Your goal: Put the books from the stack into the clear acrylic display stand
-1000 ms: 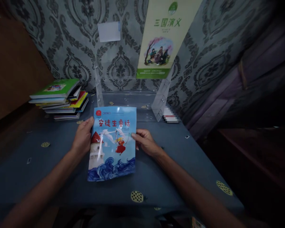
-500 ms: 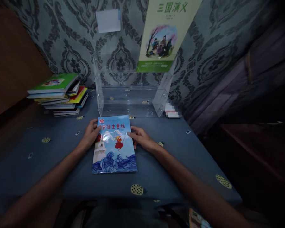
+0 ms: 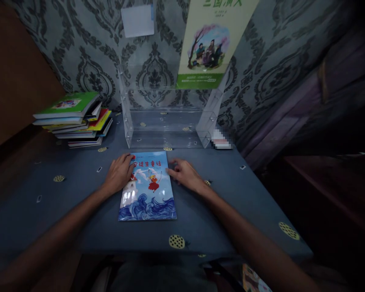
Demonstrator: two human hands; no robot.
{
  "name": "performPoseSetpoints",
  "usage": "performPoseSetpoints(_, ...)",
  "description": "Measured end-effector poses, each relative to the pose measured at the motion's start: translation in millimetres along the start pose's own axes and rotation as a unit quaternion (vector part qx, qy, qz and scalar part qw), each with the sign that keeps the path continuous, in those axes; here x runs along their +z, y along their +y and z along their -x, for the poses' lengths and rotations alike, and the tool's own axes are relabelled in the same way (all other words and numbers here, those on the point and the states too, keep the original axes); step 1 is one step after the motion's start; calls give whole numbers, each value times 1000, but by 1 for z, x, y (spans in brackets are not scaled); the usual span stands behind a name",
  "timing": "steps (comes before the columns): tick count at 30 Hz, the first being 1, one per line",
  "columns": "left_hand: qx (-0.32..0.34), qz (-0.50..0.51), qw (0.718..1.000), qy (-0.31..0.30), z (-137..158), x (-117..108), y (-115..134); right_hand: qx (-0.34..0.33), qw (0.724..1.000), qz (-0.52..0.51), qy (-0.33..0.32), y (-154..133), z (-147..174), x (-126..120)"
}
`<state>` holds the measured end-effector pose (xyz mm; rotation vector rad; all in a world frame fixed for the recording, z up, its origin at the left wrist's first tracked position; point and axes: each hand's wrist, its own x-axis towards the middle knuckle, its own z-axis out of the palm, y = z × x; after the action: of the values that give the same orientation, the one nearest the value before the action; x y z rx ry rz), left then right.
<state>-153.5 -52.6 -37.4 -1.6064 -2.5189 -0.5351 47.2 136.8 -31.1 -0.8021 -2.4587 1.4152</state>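
A blue picture book point(image 3: 149, 198) with red Chinese title characters lies flat on the table, its cover showing a figure in red above dark waves. My left hand point(image 3: 120, 172) rests over the book's upper left edge, fingers stretched onto the cover and hiding part of it. Beside the right edge is my right hand point(image 3: 185, 174), its fingers loosely bent and apart, with the thumb tip at the edge. Whether that thumb touches the book I cannot tell. Behind the book stands a clear acrylic rack point(image 3: 167, 140) with stepped tiers.
A green and cream book point(image 3: 197, 69) stands upright on the rack's upper right. To the left is a stack of books point(image 3: 69, 117). A blurred-out white item point(image 3: 222, 142) sits right of the rack. The patterned tablecloth point(image 3: 79, 219) ends at a right edge, near a curtain point(image 3: 288, 109).
The blue book has gone from held at both sides, top slightly raised, to lying flat. My left hand has slid onto the cover, and my right hand has loosened from the edge.
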Motion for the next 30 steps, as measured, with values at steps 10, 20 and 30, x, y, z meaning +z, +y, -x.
performPoseSetpoints(10,19,-28,999,-2,-1,2,-1,-325,922,208,-25,-14,-11,36)
performPoseSetpoints(20,68,-66,995,-21,-7,-2,2,-252,952,173,30,24,-33,16)
performPoseSetpoints(30,253,45,958,-127,3,6,62,-253,960,120,28,29,-39,10)
